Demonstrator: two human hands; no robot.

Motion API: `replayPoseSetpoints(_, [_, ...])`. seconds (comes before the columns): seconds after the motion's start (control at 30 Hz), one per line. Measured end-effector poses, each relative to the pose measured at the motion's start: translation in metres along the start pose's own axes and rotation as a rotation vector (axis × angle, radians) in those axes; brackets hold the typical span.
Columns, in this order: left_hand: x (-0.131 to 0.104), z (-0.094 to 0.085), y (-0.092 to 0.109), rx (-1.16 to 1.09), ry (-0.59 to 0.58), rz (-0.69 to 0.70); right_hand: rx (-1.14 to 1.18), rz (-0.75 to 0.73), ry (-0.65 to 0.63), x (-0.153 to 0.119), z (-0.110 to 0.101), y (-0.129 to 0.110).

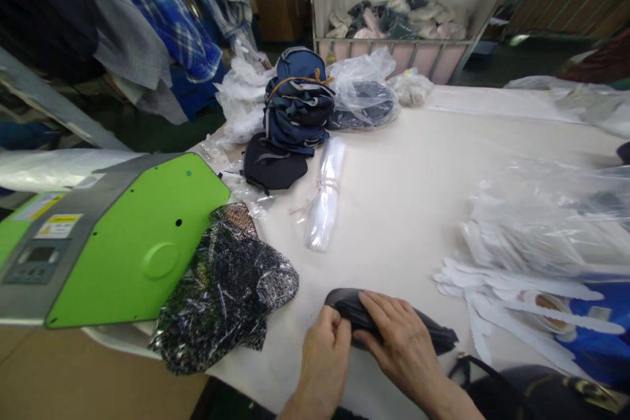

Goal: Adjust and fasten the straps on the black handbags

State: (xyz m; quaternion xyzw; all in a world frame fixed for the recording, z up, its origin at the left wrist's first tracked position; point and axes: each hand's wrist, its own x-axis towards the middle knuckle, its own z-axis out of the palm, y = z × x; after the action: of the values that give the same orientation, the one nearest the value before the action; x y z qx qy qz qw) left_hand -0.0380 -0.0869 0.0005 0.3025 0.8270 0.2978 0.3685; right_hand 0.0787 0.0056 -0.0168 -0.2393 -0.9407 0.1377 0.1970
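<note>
A dark, elongated folded black bag (437,335) lies on the table close in front of me; its exact kind is hard to tell. My left hand (327,348) pinches its left end, with the thumb against curled fingers. Across its middle rests my right hand (401,338), fingers pressed together over the top and the thumb on the near side. Farther up the table is a tied roll of clear plastic bags (325,200). A crumpled black-and-white patterned plastic sheet (226,282) lies left of my hands.
A green and grey machine (142,236) stands at the left. Stacked navy backpacks (299,102) and a black pouch (273,164) sit farther back. White strips (512,295), clear plastic bags (556,216) and a tape roll (547,310) are on the right. Behind is a bin (394,47).
</note>
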Motion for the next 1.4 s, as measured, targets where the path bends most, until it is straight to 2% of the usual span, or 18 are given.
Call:
replayPoseSetpoints(0.2, [-0.003, 0.000, 0.004, 0.015, -0.077, -0.067, -0.008, 0.002, -0.003, -0.005, -0.003, -0.003])
replayPoseSetpoints(0.3, [-0.001, -0.011, 0.007, 0.117, -0.077, -0.015, -0.021, 0.020, 0.025, -0.005, -0.002, -0.005])
replayPoseSetpoints(0.37, [0.003, -0.020, 0.011, 0.104, -0.107, -0.020, -0.025, 0.011, 0.036, -0.006, -0.001, -0.005])
replayPoseSetpoints(0.4, [0.005, -0.024, 0.013, 0.016, -0.163, -0.071, -0.026, 0.004, 0.037, -0.006, -0.001, -0.004])
replayPoseSetpoints(0.5, [0.012, -0.032, 0.017, -0.467, -0.367, -0.354, -0.035, -0.012, 0.024, -0.006, -0.001, -0.002])
replayPoseSetpoints(0.57, [0.014, -0.033, 0.016, -0.669, -0.406, -0.488, -0.053, -0.020, 0.022, -0.006, -0.001, 0.000])
replayPoseSetpoints(0.6, [0.015, -0.032, 0.014, -0.696, -0.384, -0.494, -0.062, -0.025, 0.029, -0.005, -0.001, 0.001])
replayPoseSetpoints(0.73, [0.016, -0.032, 0.005, -0.620, -0.234, -0.353, -0.071, -0.042, 0.060, -0.006, 0.002, 0.005])
replayPoseSetpoints(0.8, [0.019, -0.034, 0.000, -0.578, -0.208, -0.306, -0.078, -0.058, 0.072, -0.007, 0.003, 0.006])
replayPoseSetpoints(1.0, [0.030, -0.037, -0.017, -0.565, -0.260, -0.249, -0.092, -0.052, 0.060, -0.007, 0.004, 0.005])
replayPoseSetpoints(1.17, [0.027, -0.037, -0.014, -0.529, -0.311, -0.167, -0.010, 0.007, 0.028, -0.001, 0.001, 0.005])
replayPoseSetpoints(1.23, [0.023, -0.036, -0.009, -0.395, -0.304, -0.089, 0.003, 0.020, 0.026, 0.000, 0.000, 0.004])
replayPoseSetpoints(1.4, [0.016, -0.033, -0.012, 0.315, -0.093, 0.261, 0.017, 0.062, -0.029, 0.000, -0.004, -0.003])
